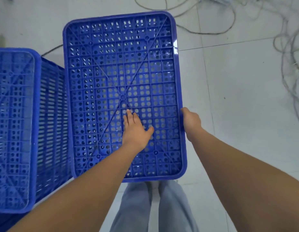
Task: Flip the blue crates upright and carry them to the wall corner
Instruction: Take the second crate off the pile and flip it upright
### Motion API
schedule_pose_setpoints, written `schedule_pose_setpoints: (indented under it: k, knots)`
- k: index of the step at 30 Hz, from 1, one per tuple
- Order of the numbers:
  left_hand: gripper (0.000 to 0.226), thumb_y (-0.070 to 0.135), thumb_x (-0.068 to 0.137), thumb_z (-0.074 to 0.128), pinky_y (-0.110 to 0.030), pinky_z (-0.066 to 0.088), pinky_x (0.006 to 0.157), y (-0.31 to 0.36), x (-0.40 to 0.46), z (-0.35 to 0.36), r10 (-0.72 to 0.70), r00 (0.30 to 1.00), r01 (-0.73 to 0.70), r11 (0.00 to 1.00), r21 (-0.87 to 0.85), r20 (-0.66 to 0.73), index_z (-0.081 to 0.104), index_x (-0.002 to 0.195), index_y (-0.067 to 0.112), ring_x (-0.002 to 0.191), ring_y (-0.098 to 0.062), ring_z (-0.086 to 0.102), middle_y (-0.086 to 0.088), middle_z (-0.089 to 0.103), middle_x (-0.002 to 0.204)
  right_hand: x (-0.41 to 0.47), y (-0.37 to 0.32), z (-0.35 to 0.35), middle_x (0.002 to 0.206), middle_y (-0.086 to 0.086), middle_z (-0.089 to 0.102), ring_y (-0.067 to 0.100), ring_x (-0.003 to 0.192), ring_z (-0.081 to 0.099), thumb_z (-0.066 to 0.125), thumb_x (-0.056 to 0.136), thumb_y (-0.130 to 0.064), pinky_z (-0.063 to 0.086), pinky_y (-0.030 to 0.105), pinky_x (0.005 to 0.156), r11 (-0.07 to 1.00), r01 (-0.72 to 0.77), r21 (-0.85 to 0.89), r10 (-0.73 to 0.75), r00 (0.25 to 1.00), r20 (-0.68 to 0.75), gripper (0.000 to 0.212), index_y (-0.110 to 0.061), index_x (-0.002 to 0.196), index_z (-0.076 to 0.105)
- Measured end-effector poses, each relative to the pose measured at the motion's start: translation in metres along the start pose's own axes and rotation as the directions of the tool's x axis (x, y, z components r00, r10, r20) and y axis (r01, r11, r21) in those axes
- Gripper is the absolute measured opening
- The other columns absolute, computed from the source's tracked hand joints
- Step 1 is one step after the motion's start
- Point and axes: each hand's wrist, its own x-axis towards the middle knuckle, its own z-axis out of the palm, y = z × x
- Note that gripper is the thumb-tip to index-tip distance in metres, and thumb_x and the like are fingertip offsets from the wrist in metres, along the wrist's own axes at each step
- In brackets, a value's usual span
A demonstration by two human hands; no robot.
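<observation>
Grey trouser legs (155, 206) are seen below an upturned blue crate (122, 64); it is steadied by the flat, open left hand (135, 129) while its right edge is gripped by the right hand (191, 121), probably for flipping. Another crate (13, 128) stands alongside.

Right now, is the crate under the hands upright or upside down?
Upside down. The crate shows its ribbed, perforated underside facing up; the left hand lies flat on it, and the right hand grips its right edge.

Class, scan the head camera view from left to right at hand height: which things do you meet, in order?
Second blue crate → upturned blue crate → left hand flat on its base → right hand on its right edge → bare tiled floor.
</observation>
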Motion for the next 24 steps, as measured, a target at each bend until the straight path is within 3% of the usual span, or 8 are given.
schedule_pose_setpoints:
  k: [6, 9, 13, 20, 24]
  knots:
    - [0.096, 0.059, 0.086, 0.050, -0.038, 0.036, 0.107, 0.004, -0.013, -0.020, -0.107, 0.994, 0.108, 0.982, -0.155, 0.011, 0.002, 0.152, 0.008, 0.149, -0.022, -0.008, 0.000, -0.017, 0.161, -0.026, -0.007, -0.005, 0.081, 0.010, 0.045, 0.024, 0.076, 0.040, 0.042, 0.086, -0.034, 0.035, 0.037, 0.068, 1.000, 0.003, 0.020, -0.003, 1.000, 0.022, 0.022, -0.013, 0.081, 0.046]
    - [0.095, 0.058, 0.085, 0.053, -0.038, 0.034, 0.107, 0.007, -0.019, -0.030, -0.117, 0.993, 0.118, 0.959, -0.259, 0.019, 0.009, 0.152, 0.007, 0.149, -0.022, -0.006, -0.001, -0.014, 0.161, -0.042, -0.017, -0.011, 0.072, 0.010, 0.043, 0.023, 0.071, 0.038, 0.043, 0.085, -0.032, 0.034, 0.036, 0.064, 0.999, 0.049, 0.024, -0.049, 0.999, 0.015, 0.023, -0.014, 0.072, 0.044]
    - [0.098, 0.060, 0.084, 0.053, -0.039, 0.030, 0.110, 0.013, -0.028, -0.041, -0.056, 0.995, 0.084, 0.928, -0.364, 0.087, 0.007, 0.152, 0.008, 0.149, -0.022, -0.005, 0.002, -0.019, 0.160, -0.059, -0.033, -0.025, 0.057, 0.001, 0.031, 0.018, 0.056, 0.028, 0.054, 0.083, -0.027, 0.026, 0.030, 0.053, 0.990, 0.140, 0.000, -0.140, 0.990, -0.007, 0.040, -0.018, 0.056, 0.026]
    - [0.090, 0.050, 0.089, 0.053, -0.027, 0.031, 0.102, 0.026, -0.043, -0.058, 0.047, 0.984, 0.052, 0.840, -0.540, 0.169, 0.001, 0.153, 0.012, 0.149, -0.020, -0.007, 0.004, -0.022, 0.159, -0.076, -0.052, -0.048, 0.055, -0.001, 0.029, 0.018, 0.054, 0.027, 0.061, 0.086, -0.031, 0.027, 0.031, 0.056, 0.966, 0.253, -0.059, -0.256, 0.965, -0.050, 0.047, -0.019, 0.057, 0.027]
    - [0.082, 0.044, 0.093, 0.050, -0.035, 0.026, 0.113, 0.028, -0.047, -0.062, 0.090, 0.980, 0.036, 0.802, -0.596, 0.180, 0.003, 0.153, 0.014, 0.149, -0.019, 0.006, 0.006, -0.019, 0.160, -0.084, -0.057, -0.053, 0.053, -0.002, 0.030, 0.017, 0.052, 0.028, 0.060, 0.088, -0.031, 0.030, 0.031, 0.056, 0.941, 0.319, -0.111, -0.329, 0.940, -0.086, 0.047, -0.019, 0.056, 0.028]
